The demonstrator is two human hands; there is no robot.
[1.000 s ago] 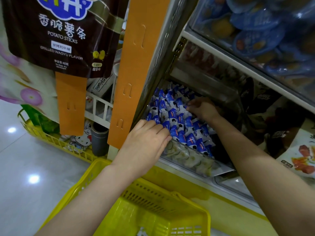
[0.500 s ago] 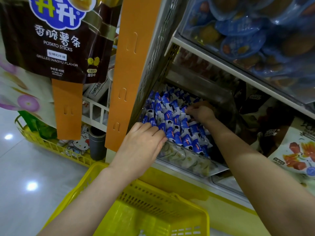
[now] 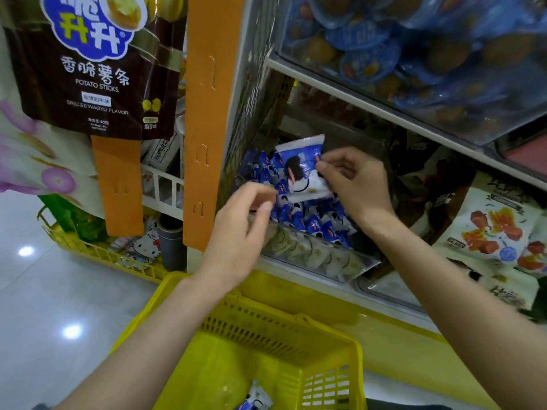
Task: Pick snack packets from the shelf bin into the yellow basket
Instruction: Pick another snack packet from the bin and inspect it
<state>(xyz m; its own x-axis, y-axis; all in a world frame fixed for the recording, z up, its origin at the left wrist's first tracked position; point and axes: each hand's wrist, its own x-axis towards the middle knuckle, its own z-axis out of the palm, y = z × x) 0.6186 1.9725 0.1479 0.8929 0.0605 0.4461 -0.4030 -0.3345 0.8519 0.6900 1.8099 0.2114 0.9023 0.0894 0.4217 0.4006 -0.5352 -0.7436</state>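
One snack packet (image 3: 302,170) is held up over the shelf bin (image 3: 313,257), with the yellow basket (image 3: 266,321) below.
The right hand (image 3: 358,184) pinches the blue-and-white packet at its right edge, thumb and fingertips in a tight grip, holding it tilted just above the other packets (image 3: 313,223) piled in the clear bin. The left hand (image 3: 239,232) hovers at the bin's front left corner, its grip loosely bent with nothing visible in it. One more packet (image 3: 254,399) lies in the basket. An orange strip (image 3: 207,113) stands left of the bin.
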